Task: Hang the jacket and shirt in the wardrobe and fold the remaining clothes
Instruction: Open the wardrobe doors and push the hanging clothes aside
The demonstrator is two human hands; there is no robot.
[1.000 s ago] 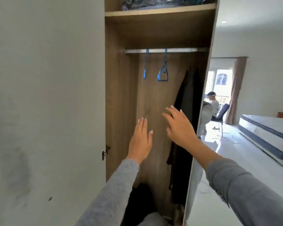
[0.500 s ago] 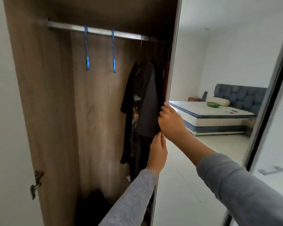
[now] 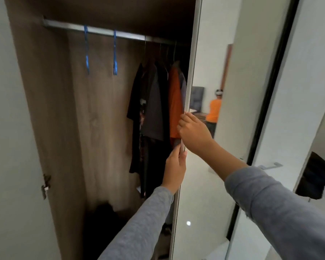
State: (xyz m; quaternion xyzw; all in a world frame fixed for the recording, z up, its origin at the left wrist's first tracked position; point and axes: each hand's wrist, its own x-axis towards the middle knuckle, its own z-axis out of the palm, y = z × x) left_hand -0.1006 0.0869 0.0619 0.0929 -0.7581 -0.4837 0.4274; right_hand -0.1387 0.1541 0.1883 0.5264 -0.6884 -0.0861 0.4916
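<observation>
The wooden wardrobe [image 3: 101,128] stands open in front of me. Its metal rail [image 3: 101,30] carries two bare blue hangers [image 3: 86,53] on the left and several hung garments on the right: a black one [image 3: 137,102], a dark grey one [image 3: 155,109] and an orange one [image 3: 174,102]. My right hand [image 3: 193,131] grips the left edge of the mirrored door [image 3: 199,184], fingers curled round it. Lower down, my left hand [image 3: 174,169] holds the same edge.
A white door [image 3: 11,147] with a hinge [image 3: 45,186] stands at the left. Dark items lie on the wardrobe floor [image 3: 105,216]. The mirror reflects a person in an orange shirt [image 3: 214,109]. Further right, another mirrored panel [image 3: 319,128] reflects dark clothing [image 3: 317,179].
Both hands went from open in the air to the mirrored door's edge and took hold of it. The door has shifted right, uncovering the orange garment.
</observation>
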